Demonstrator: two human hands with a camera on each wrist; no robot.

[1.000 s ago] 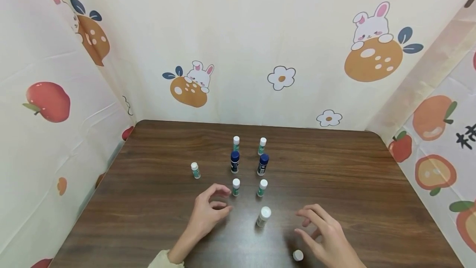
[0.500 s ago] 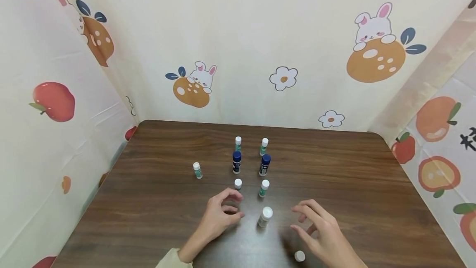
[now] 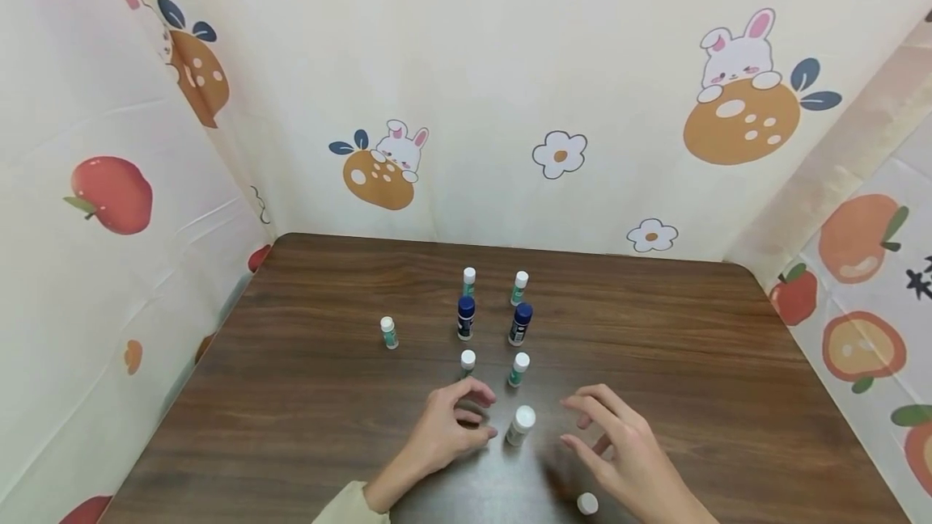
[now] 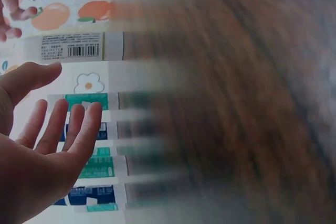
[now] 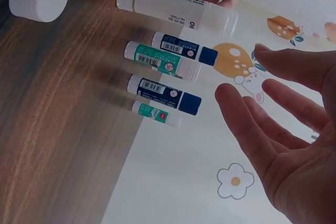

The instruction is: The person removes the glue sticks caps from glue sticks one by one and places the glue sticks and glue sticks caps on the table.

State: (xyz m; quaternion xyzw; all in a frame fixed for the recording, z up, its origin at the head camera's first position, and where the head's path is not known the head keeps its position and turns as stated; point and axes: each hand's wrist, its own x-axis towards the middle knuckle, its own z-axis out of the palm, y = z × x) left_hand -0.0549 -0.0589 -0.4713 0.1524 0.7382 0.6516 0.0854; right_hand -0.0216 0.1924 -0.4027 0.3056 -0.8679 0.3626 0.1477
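Between the two hands a large white glue stick (image 3: 520,425) stands upright on the table, its barcode label visible in the left wrist view. My left hand (image 3: 453,425) is just left of it, thumb and fingers curved and apart, holding nothing. To the stick's right my right hand (image 3: 615,441) hovers with spread, slightly bent fingers, also holding nothing. A loose white cap (image 3: 587,503) lies on the table below the right hand. Just behind the left hand stands a small green glue stick (image 3: 468,361), partly covered by that hand; another green glue stick (image 3: 518,369) is to its right.
Farther back stand two blue-capped glue sticks (image 3: 466,319), with two green-labelled ones (image 3: 519,289) behind them. One more small green glue stick (image 3: 389,333) stands apart on the left. A printed curtain (image 3: 480,184) borders the back and sides of the wooden table (image 3: 655,330).
My left hand has moved right, past the front green glue stick, up close to the large white one. My right hand has drifted slightly left toward it. The view has shifted a little.
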